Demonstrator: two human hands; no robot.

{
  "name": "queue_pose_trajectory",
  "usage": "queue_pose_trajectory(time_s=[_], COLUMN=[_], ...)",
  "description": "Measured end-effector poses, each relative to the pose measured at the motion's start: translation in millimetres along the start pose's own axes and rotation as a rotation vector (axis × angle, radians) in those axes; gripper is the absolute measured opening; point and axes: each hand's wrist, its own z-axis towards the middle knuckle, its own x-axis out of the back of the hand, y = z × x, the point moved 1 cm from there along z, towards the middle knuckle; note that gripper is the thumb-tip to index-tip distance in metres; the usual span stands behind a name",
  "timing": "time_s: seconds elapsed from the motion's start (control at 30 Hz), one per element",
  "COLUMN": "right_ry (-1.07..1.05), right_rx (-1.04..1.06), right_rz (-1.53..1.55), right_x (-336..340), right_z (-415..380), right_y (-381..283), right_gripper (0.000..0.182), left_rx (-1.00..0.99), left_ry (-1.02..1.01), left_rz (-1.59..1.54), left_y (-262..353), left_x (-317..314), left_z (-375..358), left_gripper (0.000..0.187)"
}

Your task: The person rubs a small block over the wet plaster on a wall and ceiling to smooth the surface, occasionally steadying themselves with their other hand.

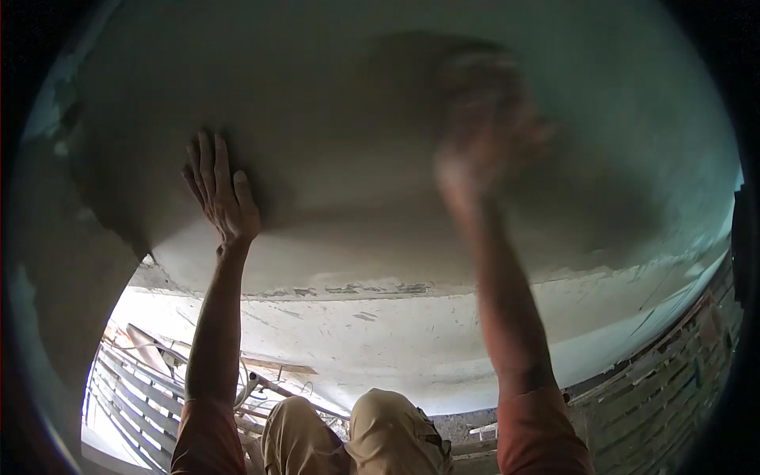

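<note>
My left hand (222, 190) lies flat against a grey plastered surface (340, 158), its fingers stretched out and holding nothing. Over the right part of the same surface, my right hand (483, 131) is smeared by motion. A blurred, darkish shape shows around its fingers, but I cannot make out whether it is a held thing or shadow. The plaster looks darker around both hands and paler lower down.
Below the plaster runs a rough, chipped edge (372, 291) with a pale band (356, 332) under it. Slatted boards (134, 404) stand at lower left, more slats (649, 412) at lower right. My bent knees (388, 427) show at the bottom, near a wooden plank (281, 366).
</note>
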Motion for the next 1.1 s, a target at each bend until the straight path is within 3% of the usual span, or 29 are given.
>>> queue_pose_trajectory(time_s=[0.03, 0.07, 0.1, 0.13, 0.17, 0.23, 0.3, 0.33, 0.37, 0.4, 0.43, 0.47, 0.5, 0.57, 0.6, 0.67, 0.73, 0.8, 0.87, 0.93, 1.0, 1.03, 1.1], right_ry=[-0.180, -0.410, -0.236, -0.440, -0.233, -0.123, -0.212, -0.035, -0.282, -0.580, -0.119, -0.095, 0.164, 0.237, 0.136, 0.188, 0.156, 0.112, -0.323, -0.407, -0.235, -0.084, 0.142], right_rx=[0.255, 0.384, 0.680, 0.838, 1.021, 1.064, 0.975, 0.860, 0.764, 0.335, 0.280, -0.087, -0.060, -0.419, -0.518, -0.476, -0.230, 0.215, 0.536, 0.722, 0.620, 0.354, 0.071], right_rz=[0.099, 0.170, 0.334, 0.260, 0.289, 0.398, 0.370, 0.252, 0.082, -0.182, -0.175, 0.043, 0.057, 0.005, -0.035, -0.011, 0.052, -0.116, 0.022, 0.259, -0.079, -0.118, 0.001], right_x=[19, 29, 4, 23, 38, 20, 15, 10, 26, 31, 2, -3, -12, -2, 5, -1, -2, -19, 16, 22, 12, 1, -6], right_z=[-11, -47, -99, -110, -113, -135, -88, -60, -9, 33, 57, 105, 150, 206, 221, 227, 207, 155, 101, 74, 98, 118, 200], right_y=[-39, -62, -73, -81, -70, -34, 18, 43, 67, 79, 126, 144, 177, 197, 191, 161, 104, 62, 24, 34, 103, 122, 165], right_gripper=[0.055, 0.060, 0.060, 0.054, 0.048, 0.048, 0.051, 0.056, 0.059, 0.062, 0.061, 0.061, 0.061, 0.060, 0.065, 0.060, 0.058, 0.056, 0.055, 0.055, 0.052, 0.050, 0.051], left_rx=[0.003, 0.002, -0.025, -0.052, -0.058, -0.046, -0.065, -0.067, -0.049, -0.047, -0.050, -0.051, -0.050, -0.070, -0.068, -0.067, -0.047, -0.026, -0.020, -0.035, -0.061, -0.061, -0.066], left_ry=[0.004, 0.024, 0.032, 0.058, 0.105, -0.010, 0.006, -0.008, -0.008, -0.002, -0.002, 0.002, 0.012, -0.005, 0.003, -0.009, -0.022, -0.038, -0.062, -0.066, -0.077, -0.067, -0.056], left_rz=[-0.028, -0.044, -0.067, -0.091, -0.116, -0.024, -0.018, 0.006, 0.022, 0.012, 0.019, 0.028, 0.024, 0.045, 0.043, 0.045, 0.053, 0.069, 0.069, 0.054, 0.016, 0.006, -0.014], left_y=[4, 5, 4, 4, 5, 7, 9, 10, 12, 12, 13, 12, 11, 8, 8, 8, 8, 7, 7, 5, 6, 8, 10], left_x=[0, 0, 0, -4, -4, 0, 0, -1, 0, -1, -1, -1, -1, -2, -2, -1, -1, 2, 4, 6, 5, 7, 8], left_z=[2, 2, 1, 5, 6, 2, 2, 2, 4, 3, 2, 2, 2, 0, 0, 0, -2, -4, -2, 0, 0, 1, 3], left_gripper=[0.061, 0.061, 0.060, 0.059, 0.059, 0.059, 0.059, 0.059, 0.059, 0.059, 0.059, 0.059, 0.059, 0.060, 0.060, 0.060, 0.060, 0.060, 0.060, 0.060, 0.060, 0.060, 0.060])
